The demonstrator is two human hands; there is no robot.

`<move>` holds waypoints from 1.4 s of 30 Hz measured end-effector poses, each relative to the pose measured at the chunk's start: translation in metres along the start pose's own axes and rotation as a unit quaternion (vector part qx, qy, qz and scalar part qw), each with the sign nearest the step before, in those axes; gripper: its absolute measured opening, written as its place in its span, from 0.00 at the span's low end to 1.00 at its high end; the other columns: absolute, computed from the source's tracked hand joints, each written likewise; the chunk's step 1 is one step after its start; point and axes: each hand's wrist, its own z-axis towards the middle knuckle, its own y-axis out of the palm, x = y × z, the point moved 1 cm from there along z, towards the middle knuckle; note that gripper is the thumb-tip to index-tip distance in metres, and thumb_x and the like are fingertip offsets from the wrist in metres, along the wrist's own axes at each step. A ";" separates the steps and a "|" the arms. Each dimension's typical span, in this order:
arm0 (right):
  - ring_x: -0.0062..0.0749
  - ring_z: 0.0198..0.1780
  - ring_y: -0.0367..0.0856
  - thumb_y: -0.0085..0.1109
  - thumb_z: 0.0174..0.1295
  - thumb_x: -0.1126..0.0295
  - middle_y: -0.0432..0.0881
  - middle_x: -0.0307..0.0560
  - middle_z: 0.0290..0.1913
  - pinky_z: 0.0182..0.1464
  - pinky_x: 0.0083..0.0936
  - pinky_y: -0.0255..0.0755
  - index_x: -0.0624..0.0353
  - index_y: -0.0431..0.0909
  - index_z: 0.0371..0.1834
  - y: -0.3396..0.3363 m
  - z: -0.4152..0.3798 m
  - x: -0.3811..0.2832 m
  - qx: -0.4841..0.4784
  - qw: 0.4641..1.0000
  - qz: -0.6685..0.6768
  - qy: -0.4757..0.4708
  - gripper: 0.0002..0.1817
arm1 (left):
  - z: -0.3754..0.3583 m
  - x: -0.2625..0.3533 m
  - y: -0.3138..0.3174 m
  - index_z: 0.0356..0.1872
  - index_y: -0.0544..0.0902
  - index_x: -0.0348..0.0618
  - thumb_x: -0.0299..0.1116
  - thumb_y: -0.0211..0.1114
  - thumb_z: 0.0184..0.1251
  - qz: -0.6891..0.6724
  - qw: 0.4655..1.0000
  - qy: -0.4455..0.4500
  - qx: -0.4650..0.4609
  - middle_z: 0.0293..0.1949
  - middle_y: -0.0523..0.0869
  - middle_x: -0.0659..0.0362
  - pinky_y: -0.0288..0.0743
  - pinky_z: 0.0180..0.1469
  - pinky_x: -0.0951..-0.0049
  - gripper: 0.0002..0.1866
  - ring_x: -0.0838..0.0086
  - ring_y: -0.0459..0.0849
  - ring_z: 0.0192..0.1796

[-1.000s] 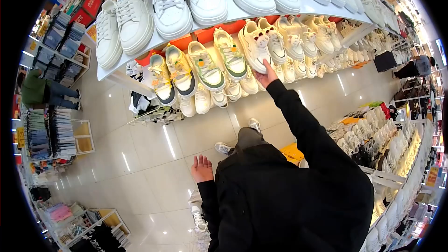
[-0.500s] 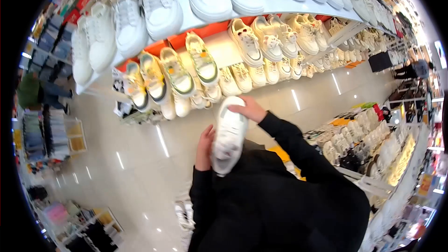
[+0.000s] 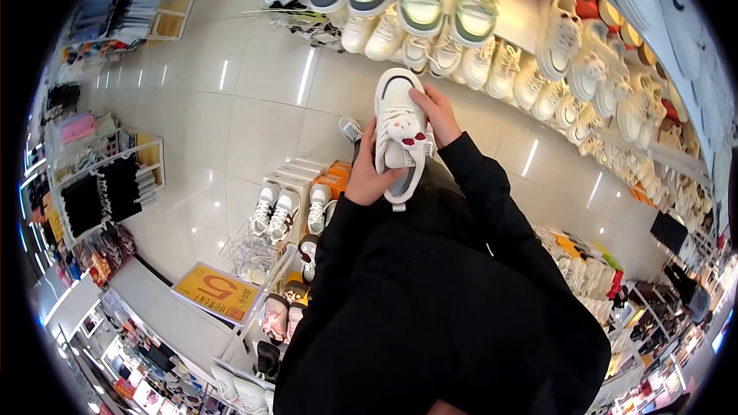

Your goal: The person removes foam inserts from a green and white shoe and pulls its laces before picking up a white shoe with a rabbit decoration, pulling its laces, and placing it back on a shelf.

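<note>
One view, head-worn; looks forward and steeply down. Wide fisheye, round rim, black corners. Low-top white lace-up shoe (image 3: 396,100) just above frame centre, near the lens, seen from overhead. Below the shoe: wearer's loose black fabric jacket (image 3: 461,292), large, nearest. Left of the shoe: pale glossy tiled floor (image 3: 238,119), farther down. Above right of it: long white display shelf (image 3: 519,19), angled across.

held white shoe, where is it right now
In the head view, the white shoe is just above and right of centre, left hand at its opening, right hand near its toe.
</note>
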 end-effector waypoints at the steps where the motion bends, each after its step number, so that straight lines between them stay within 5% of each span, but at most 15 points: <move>1: 0.27 0.53 0.77 0.60 0.65 0.61 0.79 0.47 0.55 0.57 0.21 0.69 0.64 0.70 0.62 0.012 0.003 0.001 -0.027 0.999 -0.015 -0.018 0.26 | 0.000 0.000 -0.009 0.74 0.41 0.36 0.29 0.74 0.50 0.032 0.999 0.017 0.030 0.67 0.66 0.48 0.61 0.69 0.64 0.56 0.63 0.67 0.68; 9: 0.36 0.69 0.64 0.56 0.65 0.70 0.63 0.48 0.70 0.66 0.31 0.62 0.59 0.52 0.75 0.129 0.029 0.022 -0.207 0.967 -0.139 -0.062 0.36 | 0.011 0.015 -0.127 0.74 0.41 0.37 0.25 0.71 0.51 -0.010 0.976 0.109 0.187 0.66 0.65 0.45 0.64 0.67 0.63 0.54 0.62 0.69 0.67; 12: 0.39 0.69 0.65 0.61 0.63 0.69 0.64 0.52 0.69 0.67 0.32 0.61 0.62 0.55 0.74 0.195 0.019 0.020 -0.236 0.941 -0.231 -0.074 0.37 | 0.016 0.037 -0.189 0.74 0.43 0.36 0.26 0.71 0.51 -0.022 0.957 0.147 0.249 0.65 0.67 0.45 0.65 0.67 0.63 0.54 0.61 0.69 0.67; 15: 0.44 0.64 0.70 0.64 0.60 0.69 0.67 0.56 0.65 0.62 0.33 0.67 0.64 0.62 0.69 0.260 0.023 0.028 -0.195 0.875 -0.392 -0.209 0.34 | 0.012 0.054 -0.241 0.74 0.46 0.34 0.27 0.71 0.49 0.062 0.931 0.166 0.318 0.63 0.68 0.42 0.65 0.66 0.62 0.52 0.57 0.70 0.66; 16: 0.47 0.62 0.71 0.64 0.58 0.69 0.69 0.57 0.63 0.60 0.34 0.68 0.64 0.64 0.67 0.275 0.031 0.033 -0.189 0.845 -0.435 -0.246 0.33 | 0.006 0.066 -0.255 0.72 0.50 0.32 0.27 0.69 0.46 0.216 0.896 0.159 0.354 0.61 0.69 0.38 0.64 0.65 0.59 0.51 0.49 0.70 0.64; 19: 0.59 0.54 0.74 0.64 0.53 0.70 0.72 0.61 0.59 0.54 0.37 0.71 0.64 0.71 0.59 0.324 0.054 0.030 -0.170 0.751 -0.521 -0.368 0.28 | -0.014 0.102 -0.277 0.72 0.51 0.30 0.27 0.64 0.46 0.340 0.859 0.160 0.348 0.60 0.69 0.37 0.63 0.65 0.56 0.48 0.43 0.68 0.63; 25: 0.55 0.63 0.69 0.66 0.46 0.71 0.71 0.57 0.62 0.63 0.45 0.62 0.65 0.74 0.52 0.418 0.063 0.010 -0.282 0.587 -0.577 -0.493 0.26 | -0.019 0.094 -0.337 0.72 0.51 0.30 0.27 0.63 0.46 0.189 0.878 0.208 0.387 0.64 0.67 0.37 0.60 0.68 0.56 0.47 0.44 0.67 0.65; 28: 0.53 0.67 0.66 0.68 0.48 0.70 0.68 0.60 0.65 0.66 0.44 0.60 0.67 0.73 0.54 0.448 0.088 0.020 -0.417 0.653 -0.465 -0.428 0.28 | -0.027 0.095 -0.354 0.72 0.52 0.31 0.28 0.63 0.47 0.127 0.882 0.206 0.404 0.66 0.65 0.37 0.58 0.69 0.57 0.47 0.45 0.65 0.68; 32: 0.51 0.62 0.71 0.70 0.44 0.77 0.76 0.55 0.55 0.65 0.41 0.62 0.63 0.74 0.47 0.486 0.113 0.038 -0.402 0.756 -0.356 -0.375 0.24 | -0.029 0.101 -0.392 0.71 0.55 0.31 0.26 0.63 0.46 0.166 0.843 0.205 0.468 0.66 0.65 0.38 0.56 0.70 0.58 0.46 0.47 0.64 0.69; 37: 0.48 0.48 0.78 0.70 0.38 0.83 0.79 0.49 0.46 0.49 0.39 0.71 0.55 0.72 0.33 0.532 0.165 0.044 -0.410 0.667 -0.340 -0.521 0.20 | -0.007 0.131 -0.454 0.69 0.56 0.30 0.22 0.62 0.48 0.131 0.781 0.218 0.570 0.66 0.64 0.42 0.53 0.72 0.60 0.42 0.52 0.64 0.69; 42: 0.48 0.45 0.78 0.72 0.37 0.80 0.79 0.48 0.46 0.46 0.37 0.72 0.54 0.72 0.30 0.594 0.234 0.033 -0.415 0.624 -0.337 -0.570 0.19 | 0.039 0.167 -0.529 0.69 0.57 0.28 0.21 0.62 0.48 0.092 0.764 0.260 0.584 0.67 0.63 0.42 0.54 0.72 0.62 0.42 0.55 0.63 0.70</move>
